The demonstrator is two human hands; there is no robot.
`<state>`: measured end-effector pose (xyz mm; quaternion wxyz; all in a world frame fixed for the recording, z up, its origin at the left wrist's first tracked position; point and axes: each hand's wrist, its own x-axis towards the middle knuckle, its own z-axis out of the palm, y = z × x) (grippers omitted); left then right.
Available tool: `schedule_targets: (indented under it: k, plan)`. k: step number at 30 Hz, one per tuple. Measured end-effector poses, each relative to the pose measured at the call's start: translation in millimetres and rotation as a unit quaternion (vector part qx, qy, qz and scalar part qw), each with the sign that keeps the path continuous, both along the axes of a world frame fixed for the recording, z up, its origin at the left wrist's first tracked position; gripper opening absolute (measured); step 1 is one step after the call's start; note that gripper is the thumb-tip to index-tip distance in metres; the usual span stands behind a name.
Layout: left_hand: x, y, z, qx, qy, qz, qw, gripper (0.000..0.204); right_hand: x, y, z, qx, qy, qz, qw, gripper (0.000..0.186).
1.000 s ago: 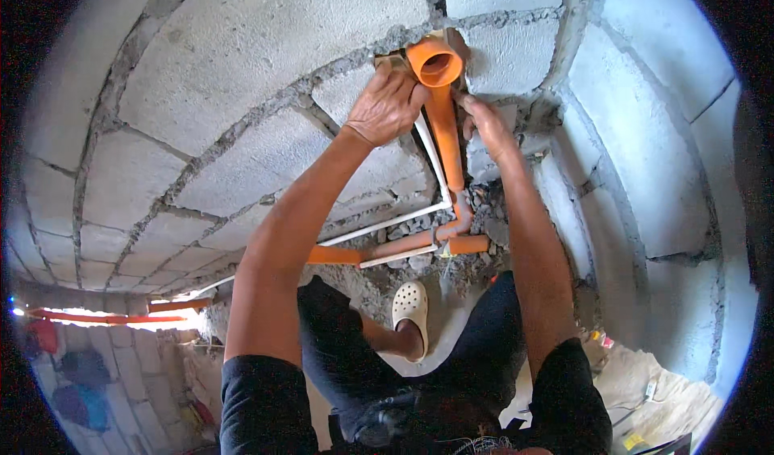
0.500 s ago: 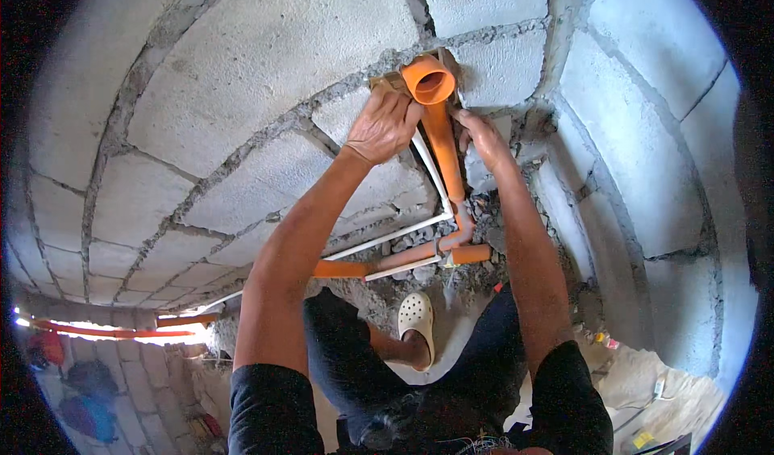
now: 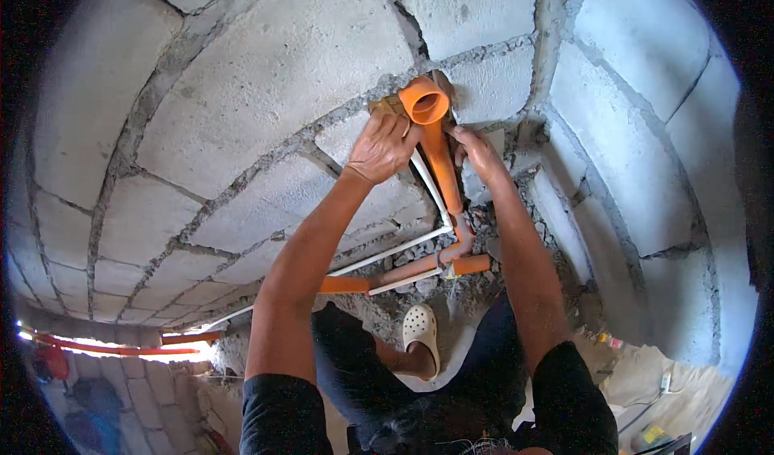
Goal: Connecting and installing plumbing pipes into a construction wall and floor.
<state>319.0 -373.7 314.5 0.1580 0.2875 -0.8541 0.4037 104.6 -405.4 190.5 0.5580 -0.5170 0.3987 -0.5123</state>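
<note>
An orange pipe (image 3: 438, 164) stands upright in a slot broken into the block wall, topped by an orange elbow fitting (image 3: 424, 101) with its round mouth facing me. Left of the fitting, my left hand (image 3: 377, 147) is closed with bent fingers beside a brown, flat-looking piece (image 3: 390, 106). What the fingertips grip is hidden. On the pipe's other side, my right hand (image 3: 479, 155) has its fingers curled at the slot's edge, close to the pipe. Whatever lies in them is too small to make out. A thin white pipe (image 3: 432, 187) runs up beside the orange one.
Orange pipes (image 3: 407, 273) bend along the floor below, among loose rubble (image 3: 484, 227). A short orange stub (image 3: 472, 265) points right. Light-grey block walls (image 3: 274, 76) meet in a corner at right. My foot in a cream clog (image 3: 420, 327) stands under the pipes.
The whole view has shifted slightly, so the elbow sits a little lower in the picture. Both hands stay at the pipe, with only slight movement of the fingers.
</note>
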Motion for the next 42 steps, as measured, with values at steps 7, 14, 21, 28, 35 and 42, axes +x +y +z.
schedule_targets:
  k: [7,14,21,28,35,42]
  plan:
    - [4.3,-0.4,-8.5,0.012,-0.002,-0.027,1.0,0.016,2.0,8.6,6.7,0.009,-0.027,-0.002,1.0,0.047]
    - [10.2,-11.7,-4.1,-0.006,-0.008,-0.039,0.999,0.018,-1.3,-12.3,-4.3,0.029,-0.022,-0.005,0.999,0.046]
    - [3.9,-10.0,-6.7,-0.006,0.019,-0.057,0.998,0.016,-4.2,-3.6,4.4,0.053,-0.041,0.01,0.998,0.047]
    - [0.3,-0.1,2.4,0.016,0.03,-0.052,0.998,0.014,-0.8,3.0,12.8,0.009,-0.034,-0.01,0.999,0.041]
    - [2.7,13.8,18.4,-0.062,0.186,-0.183,0.963,0.037,1.2,-2.0,6.0,0.008,-0.018,-0.004,1.0,0.035]
    - [-17.7,12.2,72.4,-0.078,0.029,-0.113,0.99,0.037,1.6,1.5,1.4,-0.03,0.049,-0.007,0.998,0.047]
